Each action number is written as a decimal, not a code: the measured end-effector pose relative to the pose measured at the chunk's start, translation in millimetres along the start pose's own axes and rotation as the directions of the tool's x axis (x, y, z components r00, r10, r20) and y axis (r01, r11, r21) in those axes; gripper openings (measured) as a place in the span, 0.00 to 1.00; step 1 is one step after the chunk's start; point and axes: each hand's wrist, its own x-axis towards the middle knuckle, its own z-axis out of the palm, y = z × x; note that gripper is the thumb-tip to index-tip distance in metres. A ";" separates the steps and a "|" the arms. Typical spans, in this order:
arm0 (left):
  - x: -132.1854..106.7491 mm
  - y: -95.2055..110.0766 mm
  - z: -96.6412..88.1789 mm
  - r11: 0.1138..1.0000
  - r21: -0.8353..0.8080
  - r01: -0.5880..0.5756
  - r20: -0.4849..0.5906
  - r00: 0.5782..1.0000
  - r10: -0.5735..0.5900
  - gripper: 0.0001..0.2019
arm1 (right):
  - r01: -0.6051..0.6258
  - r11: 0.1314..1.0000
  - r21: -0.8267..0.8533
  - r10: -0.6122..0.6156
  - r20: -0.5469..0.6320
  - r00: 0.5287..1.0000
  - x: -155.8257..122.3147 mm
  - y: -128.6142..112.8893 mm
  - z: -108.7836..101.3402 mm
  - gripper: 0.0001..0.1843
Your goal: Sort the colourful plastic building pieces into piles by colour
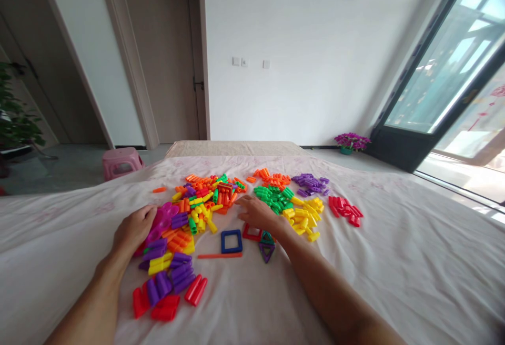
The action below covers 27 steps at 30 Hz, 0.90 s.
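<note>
My left hand [136, 226] is closed on the edge of a magenta plastic piece with a scalloped outline [161, 220], perhaps a basket; blocks cover part of it. Stretched over the cloth, my right hand [256, 211] has its fingers apart and seems to hold nothing. Its fingertips are close to a red square frame [225, 189] on the mixed pile of tube-shaped building blocks [203, 211]. Below that hand lie a blue square frame [231, 242], a red square frame [252, 233], partly hidden, small triangle frames [267, 251] and a thin orange stick [220, 256].
Sorted heaps lie to the right: orange blocks [276, 180], green blocks [274, 199], yellow blocks [305, 216], purple blocks [310, 184] and red blocks [345, 210]. Purple, yellow and red blocks [165, 308] sit near my left forearm. A pink stool [123, 162] stands beyond the cloth-covered surface.
</note>
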 end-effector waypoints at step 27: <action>0.8 -1.8 0.9 1.000 -0.014 -0.001 -0.013 1.000 0.000 0.25 | 0.232 0.972 0.022 -0.233 0.031 0.972 -2.8 -31.6 16.0 0.19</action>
